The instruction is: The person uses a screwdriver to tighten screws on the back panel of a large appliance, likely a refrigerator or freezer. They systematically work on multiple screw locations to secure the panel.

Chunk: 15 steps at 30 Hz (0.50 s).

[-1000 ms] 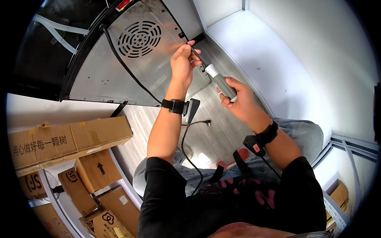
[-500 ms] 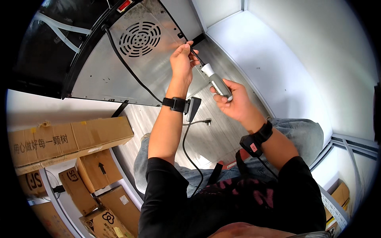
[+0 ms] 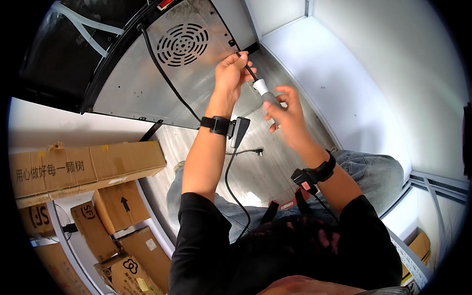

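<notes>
The left hand pinches the shaft and the right hand curls half open about the grey handle of a screwdriver, its long axis slanting up-left, tip end at the right edge of the slotted metal panel.

One screwdriver, two black wrist straps, one metal panel, one round vent, one red switch, one black plug; at left, one long carton and at least five smaller cartons.
</notes>
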Each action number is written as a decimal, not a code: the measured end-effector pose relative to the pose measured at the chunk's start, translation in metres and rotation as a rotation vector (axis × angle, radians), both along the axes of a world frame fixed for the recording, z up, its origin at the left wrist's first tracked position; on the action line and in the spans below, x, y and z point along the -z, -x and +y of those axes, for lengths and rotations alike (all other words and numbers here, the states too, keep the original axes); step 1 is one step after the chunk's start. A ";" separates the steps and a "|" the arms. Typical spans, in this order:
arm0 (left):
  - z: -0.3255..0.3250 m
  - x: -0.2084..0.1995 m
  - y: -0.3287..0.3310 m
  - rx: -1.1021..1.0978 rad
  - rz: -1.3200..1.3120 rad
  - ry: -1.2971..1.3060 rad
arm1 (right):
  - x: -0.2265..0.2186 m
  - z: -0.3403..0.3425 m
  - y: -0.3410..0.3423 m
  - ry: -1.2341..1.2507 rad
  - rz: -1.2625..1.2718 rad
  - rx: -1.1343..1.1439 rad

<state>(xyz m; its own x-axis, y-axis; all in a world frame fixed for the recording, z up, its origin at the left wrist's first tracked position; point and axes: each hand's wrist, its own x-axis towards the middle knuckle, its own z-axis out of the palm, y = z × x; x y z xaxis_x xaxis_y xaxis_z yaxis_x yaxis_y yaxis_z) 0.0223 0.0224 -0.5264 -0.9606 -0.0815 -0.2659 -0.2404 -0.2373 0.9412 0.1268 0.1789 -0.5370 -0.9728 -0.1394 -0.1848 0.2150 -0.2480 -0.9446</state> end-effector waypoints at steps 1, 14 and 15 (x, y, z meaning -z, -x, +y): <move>0.000 0.000 0.000 -0.004 0.001 -0.016 | -0.008 0.008 0.004 0.248 -0.200 -0.084; 0.001 -0.003 -0.010 -0.039 -0.056 0.152 | 0.014 0.001 0.012 -0.068 0.056 -0.109; -0.002 -0.001 -0.009 -0.026 -0.040 0.160 | 0.014 0.001 0.012 -0.075 0.051 -0.131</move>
